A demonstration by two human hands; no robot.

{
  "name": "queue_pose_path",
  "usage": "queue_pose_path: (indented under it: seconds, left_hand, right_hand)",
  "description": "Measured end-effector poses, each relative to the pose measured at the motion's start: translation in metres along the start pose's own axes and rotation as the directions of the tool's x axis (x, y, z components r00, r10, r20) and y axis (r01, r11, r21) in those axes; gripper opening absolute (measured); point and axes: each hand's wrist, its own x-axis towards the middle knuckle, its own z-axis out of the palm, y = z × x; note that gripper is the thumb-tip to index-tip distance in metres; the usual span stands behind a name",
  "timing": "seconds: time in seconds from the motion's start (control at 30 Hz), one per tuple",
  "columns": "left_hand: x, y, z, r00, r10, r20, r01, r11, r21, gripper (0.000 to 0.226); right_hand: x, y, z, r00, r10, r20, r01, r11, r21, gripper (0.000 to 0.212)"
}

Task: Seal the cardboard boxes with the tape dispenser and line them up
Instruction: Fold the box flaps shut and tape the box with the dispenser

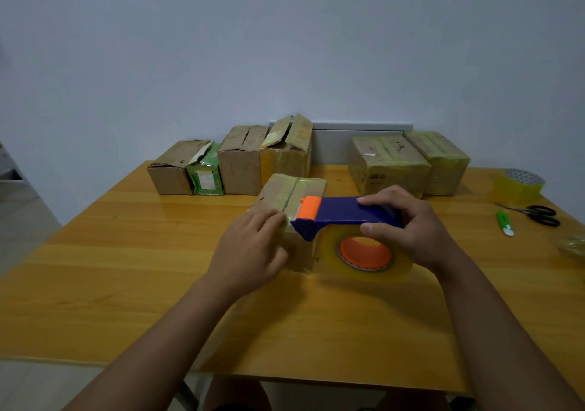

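Note:
A small cardboard box (286, 193) stands mid-table, its top flaps closed with a seam down the middle. A blue and orange tape dispenser (340, 212) with a clear yellowish roll sits at the box's near right corner. My right hand (408, 230) grips its blue handle, thumb under, fingers over. My left hand (250, 252) presses on the box's near edge beside the dispenser's orange head. At the back left stands a row of several boxes (240, 163), some with flaps raised. Two taped boxes (408, 163) stand at the back right.
The wooden table (126, 268) reaches to a near edge close to my body. On the right lie a spare tape roll (517, 185), black scissors (538, 214), a green and white cutter (505, 223) and a wad of crumpled tape (573, 246). A wall stands behind.

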Motion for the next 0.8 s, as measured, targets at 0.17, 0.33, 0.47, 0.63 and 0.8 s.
queue_pose_path:
  seconds: [0.17,0.33,0.47,0.63,0.8]
  left_hand:
    - [0.003,-0.007,0.014,0.999,0.044,-0.03,-0.04,0.994,0.099,0.047]
    - [0.01,0.002,0.016,0.995,0.076,-0.066,-0.072,0.995,0.066,0.042]
    - [0.01,0.0,0.013,0.994,0.093,-0.05,-0.09,0.994,0.065,0.041]
    - [0.014,-0.001,0.012,0.997,0.075,-0.016,-0.073,0.992,0.102,0.031]
    - [0.013,0.003,0.013,0.999,0.042,-0.034,-0.038,0.994,0.102,0.032]
  right_hand:
    - [-0.001,0.0,0.001,1.0,0.028,0.01,-0.028,1.0,0.013,0.048]
    - [-0.005,0.002,-0.001,0.995,0.082,0.053,-0.083,0.996,0.03,0.044]
    - [-0.008,0.001,0.0,0.993,0.097,0.065,-0.102,0.992,0.076,0.043]
    - [-0.012,0.003,-0.005,0.993,0.098,0.068,-0.101,0.993,0.054,0.043]
    - [-0.032,0.008,-0.033,0.995,0.099,0.018,-0.1,0.995,0.014,0.041]
